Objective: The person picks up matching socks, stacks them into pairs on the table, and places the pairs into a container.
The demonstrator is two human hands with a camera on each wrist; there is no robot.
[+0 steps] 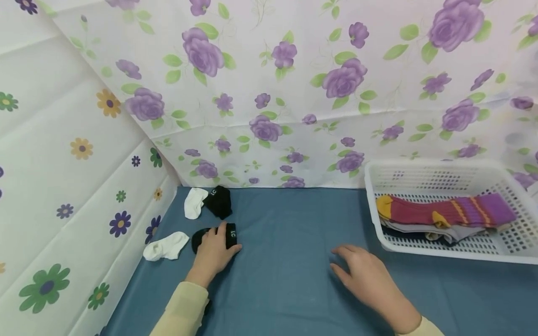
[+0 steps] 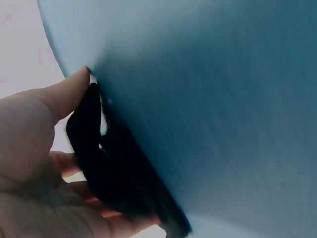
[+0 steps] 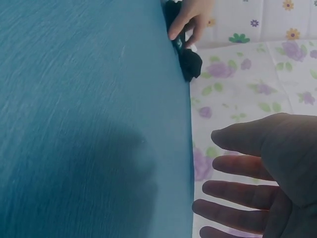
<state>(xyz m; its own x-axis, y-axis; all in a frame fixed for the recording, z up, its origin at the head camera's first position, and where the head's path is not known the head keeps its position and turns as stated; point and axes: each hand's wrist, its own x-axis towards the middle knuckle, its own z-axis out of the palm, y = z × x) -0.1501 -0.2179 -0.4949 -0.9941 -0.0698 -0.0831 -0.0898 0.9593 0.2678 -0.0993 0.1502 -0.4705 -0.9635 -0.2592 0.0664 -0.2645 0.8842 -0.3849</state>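
Observation:
My left hand (image 1: 213,252) rests over a black sock (image 1: 231,235) with small white lettering, at the left of the blue-covered table. Its fingers lie across the sock, and the thumb is spread out along the right end. In the left wrist view, the black sock (image 2: 116,173) sits between the spread thumb and the fingers, whose tips are partly hidden behind it. To its left lies a white sock (image 1: 166,246). Behind are another white sock (image 1: 194,203) and another black sock (image 1: 218,202), side by side. My right hand (image 1: 363,275) hovers over the cloth, fingers apart and holding nothing.
A white plastic basket (image 1: 451,254) stands at the right, with maroon-and-purple striped socks (image 1: 445,212) on top of grey and dark ones. Floral sheets (image 1: 269,107) rise behind the table and along its left side. Blue cloth (image 1: 290,261) covers the table between the hands.

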